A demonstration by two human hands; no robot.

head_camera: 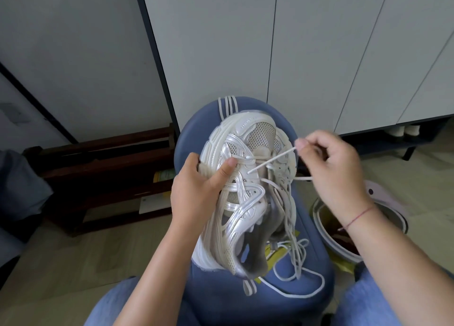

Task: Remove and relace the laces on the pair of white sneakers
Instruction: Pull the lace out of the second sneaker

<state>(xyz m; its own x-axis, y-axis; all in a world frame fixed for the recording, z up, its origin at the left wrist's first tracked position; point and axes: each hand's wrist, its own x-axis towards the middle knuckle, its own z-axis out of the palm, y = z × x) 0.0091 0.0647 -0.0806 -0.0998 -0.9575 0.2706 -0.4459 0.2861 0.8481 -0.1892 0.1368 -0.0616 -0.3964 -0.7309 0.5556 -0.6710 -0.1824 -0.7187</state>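
White sneaker (245, 178) gripped by left hand (196, 190), right hand (331, 168) pinching lace (270, 159) taut

White sneaker (235, 202) on its side, lace (270, 161) loose.

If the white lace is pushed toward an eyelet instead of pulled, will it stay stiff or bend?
Probably it bends: the lace looks straight only where the right hand pinches it taut, while its slack lies in loose loops on the blue stool. It seems a thin cord, so likely very light. Pushed, it would probably buckle.
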